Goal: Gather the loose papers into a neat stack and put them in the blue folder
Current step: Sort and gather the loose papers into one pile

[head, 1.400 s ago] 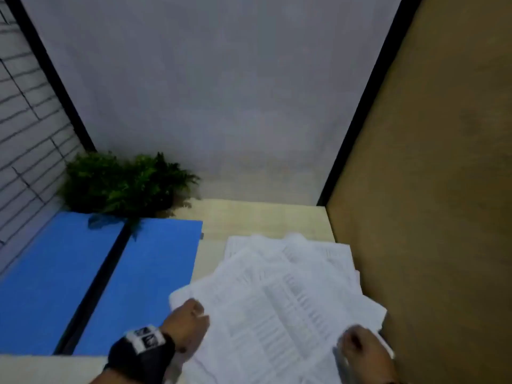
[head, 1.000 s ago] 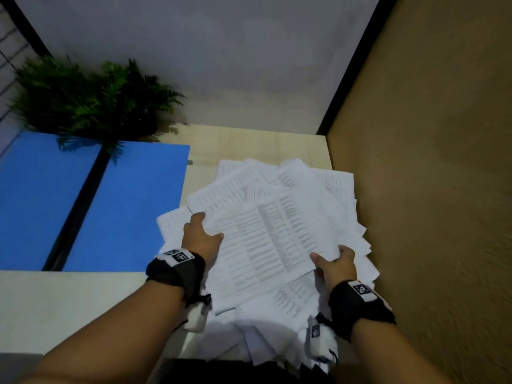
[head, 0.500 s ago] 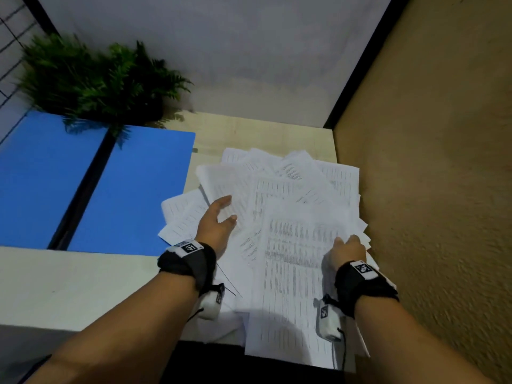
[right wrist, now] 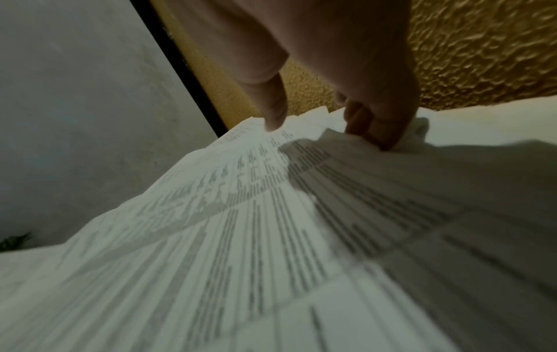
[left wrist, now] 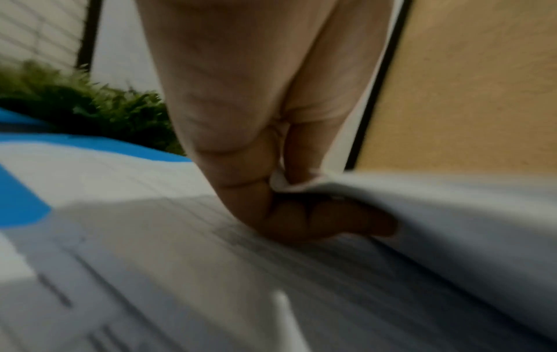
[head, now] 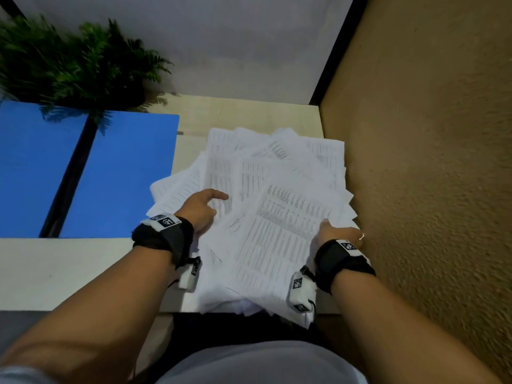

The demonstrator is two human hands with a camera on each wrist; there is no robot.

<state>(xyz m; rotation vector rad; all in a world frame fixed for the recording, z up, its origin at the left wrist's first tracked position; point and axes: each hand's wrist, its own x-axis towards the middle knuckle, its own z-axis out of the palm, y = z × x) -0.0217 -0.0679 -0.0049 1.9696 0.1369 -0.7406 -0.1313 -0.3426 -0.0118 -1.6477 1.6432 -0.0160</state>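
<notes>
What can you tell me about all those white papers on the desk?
The papers are thin white sheets printed with rows and columns of small dark text. They lie fanned out in a messy, overlapping pile at the right end of the pale desk, beside the brown wall, and some hang over the near edge. The left hand has its fingers curled under one sheet's edge, and the right hand pinches the pile's right side. None are in the open blue folder yet.
</notes>
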